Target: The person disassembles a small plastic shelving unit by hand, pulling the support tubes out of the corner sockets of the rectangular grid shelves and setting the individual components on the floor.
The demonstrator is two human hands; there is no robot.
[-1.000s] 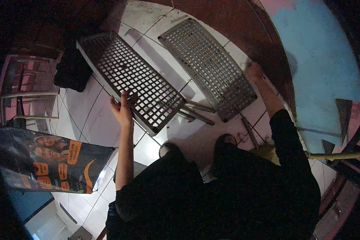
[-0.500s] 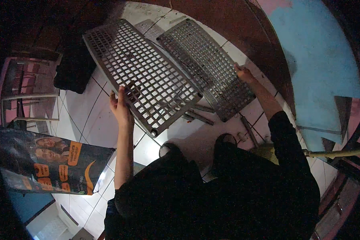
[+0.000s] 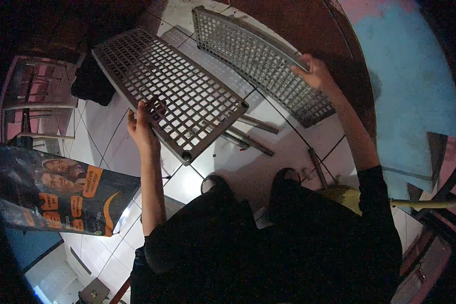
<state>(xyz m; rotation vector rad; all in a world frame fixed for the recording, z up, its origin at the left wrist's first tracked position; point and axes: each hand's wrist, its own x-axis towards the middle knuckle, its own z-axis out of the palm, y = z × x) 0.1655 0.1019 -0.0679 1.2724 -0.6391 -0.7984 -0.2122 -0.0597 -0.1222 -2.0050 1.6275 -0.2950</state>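
Note:
My left hand (image 3: pixel 144 130) grips the near long edge of a grey plastic lattice shelf panel (image 3: pixel 175 88), fingers curled round its rim. The panel is held tilted above the floor, with a round socket at its near corner. In my right hand (image 3: pixel 315 74) is the upper long edge of a second grey lattice shelf panel (image 3: pixel 253 57), thumb and fingers closed on it. This one stands steeply on its side, farther off and to the right. The two panels are apart. Under the first panel, several grey tubes (image 3: pixel 251 142) lie on the floor.
Another tube (image 3: pixel 317 167) lies on the white tiled floor (image 3: pixel 283 147) near my feet. A dark printed banner (image 3: pixel 61 195) is at the left, beside a rack (image 3: pixel 38 109). A black bundle (image 3: pixel 93 81) sits behind. Brown and blue surfaces (image 3: pixel 405 101) bound the right side; a yellowish pole (image 3: pixel 425 203) is nearby.
The right panel has been raised away from me and tipped up onto its side, apart from the left panel. My left hand and its panel shifted slightly left, uncovering more of the tubes.

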